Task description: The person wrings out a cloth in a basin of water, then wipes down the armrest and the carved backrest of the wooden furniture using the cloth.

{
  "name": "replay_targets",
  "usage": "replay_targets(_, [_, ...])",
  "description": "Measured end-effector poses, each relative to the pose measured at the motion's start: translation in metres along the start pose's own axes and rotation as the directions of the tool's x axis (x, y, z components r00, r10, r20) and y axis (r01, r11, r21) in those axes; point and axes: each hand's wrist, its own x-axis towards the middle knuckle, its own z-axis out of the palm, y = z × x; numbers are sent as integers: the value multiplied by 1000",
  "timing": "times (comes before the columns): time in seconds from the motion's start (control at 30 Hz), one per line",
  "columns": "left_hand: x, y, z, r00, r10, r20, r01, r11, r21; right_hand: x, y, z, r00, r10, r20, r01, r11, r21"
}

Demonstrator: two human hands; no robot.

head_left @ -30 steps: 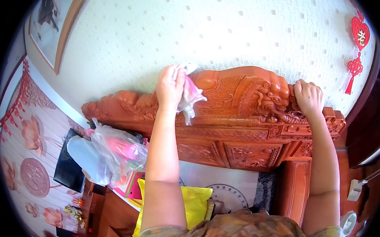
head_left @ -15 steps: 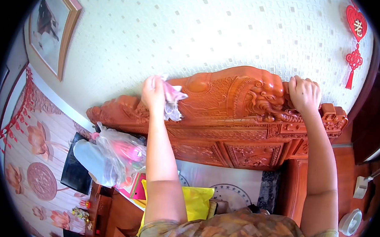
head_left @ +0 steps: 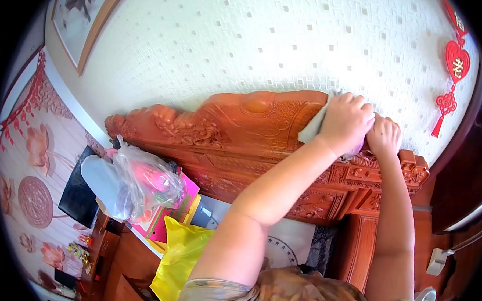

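Note:
A carved reddish-brown wooden backrest (head_left: 237, 118) stands against the wall. My left hand (head_left: 351, 123) presses a crumpled cloth (head_left: 313, 128) onto its top, right of the middle. The cloth's pale grey edge sticks out left of the hand, and a purplish part shows below. Fingers of that hand are bent over the cloth, which hides the carving beneath. Close beside it, my right hand (head_left: 386, 136) curls its fingers over the backrest's top edge.
Left of my arms are a clear plastic bag (head_left: 153, 179) with pink things inside and a yellow bag (head_left: 180, 255). A framed picture (head_left: 85, 22) and a red hanging ornament (head_left: 457, 62) are on the wall. A wooden armrest (head_left: 357, 252) stands at right.
My left hand has moved right with the cloth, from the backrest's middle to beside my right hand. My right hand still grips the top edge. The camera view has shifted slightly.

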Motion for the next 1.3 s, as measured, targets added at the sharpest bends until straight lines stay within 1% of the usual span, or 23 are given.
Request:
replay_targets(0.07, [-3,-21,-6,1000,19,-3,-18,999,37,1,-3,-5,984,68,166,-62,997,-41])
replay_targets(0.13, [-11,-43,-29,999,18,-46,-14,996,85,0,0,1,991,25,134,-18,998,-54])
replay_targets(0.17, [-16,-61,-39,997,-78,-21,79,995,63,-2,1,3,995,-8,98,15,997,-71])
replay_targets(0.2, [-17,-75,-63,884,-393,254,379,920,103,-1,-1,1,994,8,107,-2,998,-57])
replay_targets(0.23, [-40,-107,-63,891,-438,118,422,896,136,-1,-2,1,993,-2,114,8,999,-54])
replay_targets(0.3, [-69,-148,-75,936,-348,-52,351,913,207,1,-2,3,990,79,117,-74,996,-47])
replay_targets(0.37, [-94,-175,-99,848,-525,-69,529,837,137,-2,-1,3,985,83,151,-71,994,-85])
replay_targets(0.4, [-107,-195,-105,895,-419,-151,439,888,140,-1,-1,1,986,84,147,-72,994,-82])
replay_targets(0.47, [-110,-205,-114,868,-457,-194,475,878,61,0,-2,2,986,85,146,-75,994,-74])
replay_targets(0.53, [-118,-209,-121,856,-462,-230,490,868,79,-2,2,4,989,-107,107,122,981,-153])
replay_targets(0.57, [-119,-210,-127,748,-632,-205,644,765,-7,-1,2,4,987,-120,106,136,978,-159])
replay_targets(0.6, [-118,-214,-134,617,-770,-164,768,635,-90,1,1,4,993,-22,112,36,991,-126])
replay_targets(0.63, [-136,-230,-133,599,-768,-228,775,627,-77,2,-1,3,989,85,119,-74,993,-89])
replay_targets(0.7, [-174,-251,-121,450,-831,-327,786,542,-298,1,-5,-1,988,107,107,-98,992,-83])
replay_targets(0.77, [-172,-225,-112,548,-608,-574,695,713,-91,1,-3,5,991,91,95,-87,995,-46])
replay_targets(0.8, [-166,-212,-105,505,-599,-621,657,734,-174,3,-5,3,991,98,90,-94,995,-46])
replay_targets(0.9, [-154,-184,-88,461,-509,-727,667,739,-94,3,-8,-5,962,150,230,-130,986,-99])
replay_targets(0.97, [-148,-172,-81,493,-449,-745,660,751,-15,1,-5,3,994,74,79,-69,995,-66])
replay_targets(1.0, [-144,-164,-78,535,-386,-751,648,759,71,1,-3,7,994,69,80,-64,996,-68])
replay_targets(1.03, [-133,-143,-75,526,-441,-728,640,769,-3,0,0,10,996,43,75,-38,997,-64])
replay_targets(1.07, [-130,-136,-65,580,-431,-691,602,798,7,0,2,11,997,17,69,-12,998,-61])
replay_targets(1.2, [-106,-76,-20,730,-321,-603,409,913,9,-1,2,12,999,-37,6,38,994,-101])
replay_targets(1.3, [-93,-31,-1,859,-242,-452,301,951,63,0,1,8,994,47,100,-40,997,-68])
